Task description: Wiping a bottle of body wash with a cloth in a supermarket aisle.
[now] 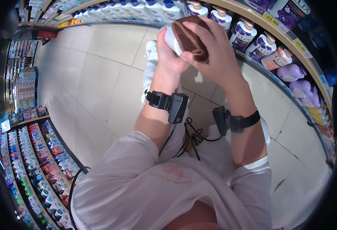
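Note:
Out in front of me, near the lower shelf, my left hand [171, 59] is wrapped round a white bottle [171, 40], of which only part shows. My right hand [218, 51] grips a folded brown cloth [191, 36] with a stitched edge. Its fingers press the cloth over the bottle's right side and upper part. The cloth and fingers hide most of the bottle, so its cap cannot be seen. Both hands are close together, held above the floor.
A curved shelf holds white pump bottles with purple labels [243, 34], an orange-labelled pump bottle [277, 58] and purple bottles [306, 92]. Blue-capped bottles [151, 11] line the far shelf. Packed shelves [42, 168] stand at left. Black cables [191, 134] hang below my wrists' black devices.

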Motion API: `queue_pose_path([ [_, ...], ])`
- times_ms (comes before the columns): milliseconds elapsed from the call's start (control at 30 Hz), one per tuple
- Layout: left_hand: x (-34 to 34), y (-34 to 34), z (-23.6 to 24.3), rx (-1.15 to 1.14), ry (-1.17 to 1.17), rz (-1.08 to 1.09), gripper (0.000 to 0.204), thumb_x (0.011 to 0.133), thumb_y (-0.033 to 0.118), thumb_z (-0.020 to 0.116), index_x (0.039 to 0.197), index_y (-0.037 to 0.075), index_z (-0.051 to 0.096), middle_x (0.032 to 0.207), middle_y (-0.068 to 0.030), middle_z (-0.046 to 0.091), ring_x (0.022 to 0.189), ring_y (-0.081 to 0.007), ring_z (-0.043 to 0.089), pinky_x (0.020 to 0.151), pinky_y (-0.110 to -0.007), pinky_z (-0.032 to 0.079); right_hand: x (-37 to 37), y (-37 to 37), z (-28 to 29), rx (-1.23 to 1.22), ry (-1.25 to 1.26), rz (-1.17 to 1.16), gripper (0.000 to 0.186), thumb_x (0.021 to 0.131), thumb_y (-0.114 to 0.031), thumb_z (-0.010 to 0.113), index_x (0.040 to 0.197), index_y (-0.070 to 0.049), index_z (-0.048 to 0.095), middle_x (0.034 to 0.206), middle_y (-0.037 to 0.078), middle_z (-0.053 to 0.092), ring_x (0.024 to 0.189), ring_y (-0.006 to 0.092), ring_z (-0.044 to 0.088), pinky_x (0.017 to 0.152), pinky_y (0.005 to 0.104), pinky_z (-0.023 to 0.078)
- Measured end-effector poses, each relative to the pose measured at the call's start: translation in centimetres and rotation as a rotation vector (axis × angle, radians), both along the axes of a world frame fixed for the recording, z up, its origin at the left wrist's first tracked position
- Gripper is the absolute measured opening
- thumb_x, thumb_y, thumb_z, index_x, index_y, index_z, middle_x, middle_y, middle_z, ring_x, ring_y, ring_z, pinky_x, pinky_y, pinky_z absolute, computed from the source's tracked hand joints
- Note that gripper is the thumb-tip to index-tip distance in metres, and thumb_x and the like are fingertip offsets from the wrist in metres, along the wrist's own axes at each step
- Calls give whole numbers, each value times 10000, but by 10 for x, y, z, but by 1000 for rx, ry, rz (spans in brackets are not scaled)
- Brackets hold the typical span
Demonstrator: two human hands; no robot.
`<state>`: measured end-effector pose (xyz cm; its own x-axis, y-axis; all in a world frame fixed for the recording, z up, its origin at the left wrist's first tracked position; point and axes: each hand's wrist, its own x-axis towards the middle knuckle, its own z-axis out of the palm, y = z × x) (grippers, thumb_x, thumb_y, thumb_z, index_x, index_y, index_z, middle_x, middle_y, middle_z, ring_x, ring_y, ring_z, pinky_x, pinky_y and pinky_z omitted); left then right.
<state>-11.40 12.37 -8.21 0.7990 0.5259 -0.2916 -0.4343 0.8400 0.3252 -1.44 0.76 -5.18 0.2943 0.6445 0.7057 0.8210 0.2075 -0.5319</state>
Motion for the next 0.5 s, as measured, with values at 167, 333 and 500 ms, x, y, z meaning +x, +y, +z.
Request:
queue_pose_path([
  [167,2,1,2,0,6,-58,602,984,478,262,1334,77,543,1353,-174,555,1260,-362,517,1069,-543,414,-3,-1,3,120,1083,394,311,928,-254,642,1183,-78,630,1168,116,620,1066,194,601,922,295,466],
  [333,-5,10,-8,-175,-359,-255,733,963,593,246,1416,58,459,1385,-175,524,1274,-369,500,1109,-539,357,-3,0,4,140,548,234,310,961,-223,590,1242,-108,650,1143,155,659,1122,246,601,969,341,459],
  [500,-8,10,-8,-170,-255,-207,708,953,586,310,1388,53,480,1355,-187,532,1234,-379,522,1060,-564,396,0,-1,2,-130,98,86,687,781,-338,777,1399,-195,513,1389,122,494,1191,358,532,993,453,464],
])
